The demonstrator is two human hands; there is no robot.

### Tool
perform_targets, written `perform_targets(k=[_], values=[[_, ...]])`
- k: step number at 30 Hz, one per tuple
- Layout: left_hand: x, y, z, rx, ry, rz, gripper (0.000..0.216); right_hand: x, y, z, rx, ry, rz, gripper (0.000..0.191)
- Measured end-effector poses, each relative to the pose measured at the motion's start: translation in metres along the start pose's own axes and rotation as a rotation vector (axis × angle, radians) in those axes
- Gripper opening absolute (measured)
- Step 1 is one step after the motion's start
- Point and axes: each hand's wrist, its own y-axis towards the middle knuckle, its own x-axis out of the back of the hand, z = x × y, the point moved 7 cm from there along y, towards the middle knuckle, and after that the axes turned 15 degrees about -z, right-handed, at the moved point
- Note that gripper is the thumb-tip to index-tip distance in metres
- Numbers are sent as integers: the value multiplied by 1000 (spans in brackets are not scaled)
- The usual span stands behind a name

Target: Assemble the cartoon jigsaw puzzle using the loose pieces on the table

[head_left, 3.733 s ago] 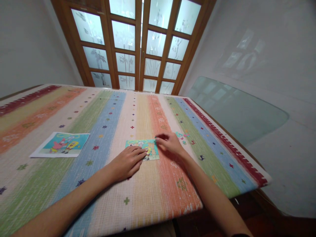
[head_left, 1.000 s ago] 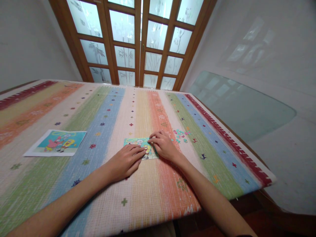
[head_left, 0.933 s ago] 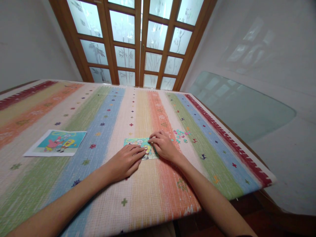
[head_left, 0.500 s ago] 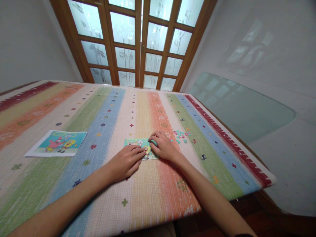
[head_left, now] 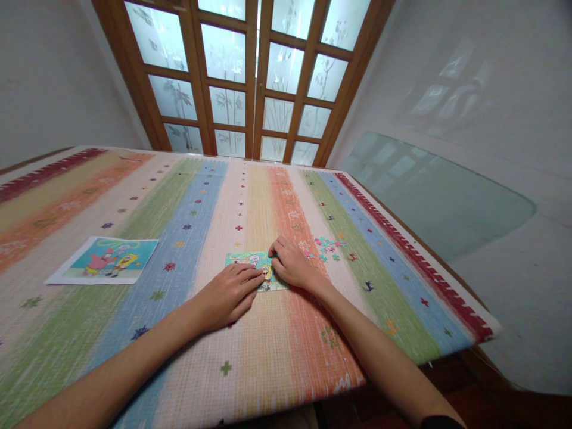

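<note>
A picture (head_left: pixel 105 261) (a cartoon print) lies flat at the left of the striped cloth (head_left: pixel 201 196). Near the middle, the left hand (head_left: pixel 227 293) rests open, palm down, fingertips on the puzzle's (head_left: pixel 250 262) near edge. The right hand (head_left: pixel 292 264) covers the puzzle's right end, fingers curled down onto it; whether they pinch a piece cannot be told. Just right of that hand, loose pieces (head_left: pixel 328 245) lie scattered.
</note>
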Motion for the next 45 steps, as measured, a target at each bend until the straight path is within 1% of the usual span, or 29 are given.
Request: perform_targets(k=[6,13,20,25,31,35,38,42,45], values=[[1,1,0,24,-18,-4,35,1,1,1,-8,9,-1,18],[0,0,1,4,-14,-19,35,2,0,2,5,13,-21,18],[0,-1,1,5,10,6,34,1,2,1,18,-1,-11,20],[0,0,0,0,14,2,34,1,2,1,33,-20,-11,20],[0,0,0,6,8,11,34,-2,3,3,19,-39,-6,19],[1,0,1,20,-20,-4,35,5,4,0,10,-39,-49,21],[1,0,1,22,-26,-10,36,11,3,-1,35,-32,-63,22],[0,-1,0,15,-5,2,35,11,-1,4,93,-31,-11,21],[0,0,0,17,-11,1,34,10,-3,9,111,-45,0,21]])
